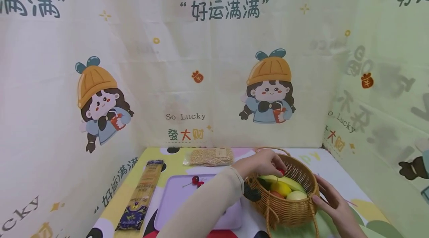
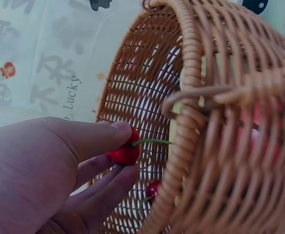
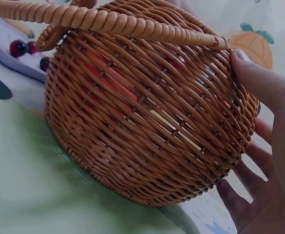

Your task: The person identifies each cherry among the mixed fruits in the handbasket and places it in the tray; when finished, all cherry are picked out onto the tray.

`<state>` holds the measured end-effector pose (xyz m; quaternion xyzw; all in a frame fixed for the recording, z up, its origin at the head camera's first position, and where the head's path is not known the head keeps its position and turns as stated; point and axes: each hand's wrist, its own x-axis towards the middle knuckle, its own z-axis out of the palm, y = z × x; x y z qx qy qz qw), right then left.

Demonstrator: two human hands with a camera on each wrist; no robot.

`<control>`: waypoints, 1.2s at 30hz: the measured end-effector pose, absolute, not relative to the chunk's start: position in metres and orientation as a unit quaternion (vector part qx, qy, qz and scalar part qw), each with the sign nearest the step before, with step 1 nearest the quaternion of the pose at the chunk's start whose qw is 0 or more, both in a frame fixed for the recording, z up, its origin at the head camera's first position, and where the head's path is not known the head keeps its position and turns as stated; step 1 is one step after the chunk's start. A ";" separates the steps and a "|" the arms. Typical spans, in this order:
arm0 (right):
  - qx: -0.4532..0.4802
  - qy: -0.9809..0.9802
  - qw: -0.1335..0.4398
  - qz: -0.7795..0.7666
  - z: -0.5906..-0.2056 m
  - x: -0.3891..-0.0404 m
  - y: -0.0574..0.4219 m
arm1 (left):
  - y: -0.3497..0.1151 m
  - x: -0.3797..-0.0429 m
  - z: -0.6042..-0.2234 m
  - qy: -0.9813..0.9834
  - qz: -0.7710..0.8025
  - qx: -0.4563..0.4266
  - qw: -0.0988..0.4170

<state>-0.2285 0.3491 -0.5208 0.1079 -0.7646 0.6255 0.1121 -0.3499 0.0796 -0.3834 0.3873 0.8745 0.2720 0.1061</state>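
In the head view my left hand (image 1: 263, 162) reaches over the wicker basket (image 1: 291, 213). Between thumb and fingertips it pinches a red cherry (image 2: 124, 153), whose green stem points into the basket. A second cherry (image 2: 153, 189) shows inside near the rim. Within the basket lie a yellow lemon (image 1: 281, 188), a banana (image 1: 296, 183), a pale round fruit (image 1: 296, 195) and a red fruit (image 1: 276, 194), partly hidden. My right hand (image 1: 335, 202) holds the basket's right side, thumb at the rim by the handle's end, fingers spread around the wall.
Left of the basket is a lilac tray (image 1: 167, 197) with a few cherries (image 1: 195, 180), partly covered by my left sleeve. A pack of spaghetti (image 1: 142, 195) lies at the left. At the back rests a bag of grain (image 1: 209, 156). Printed cloth walls enclose the table.
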 end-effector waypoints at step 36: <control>0.104 -0.760 0.105 0.633 -0.528 -0.230 0.349 | -0.021 -0.318 -0.391 0.815 0.429 0.384 0.057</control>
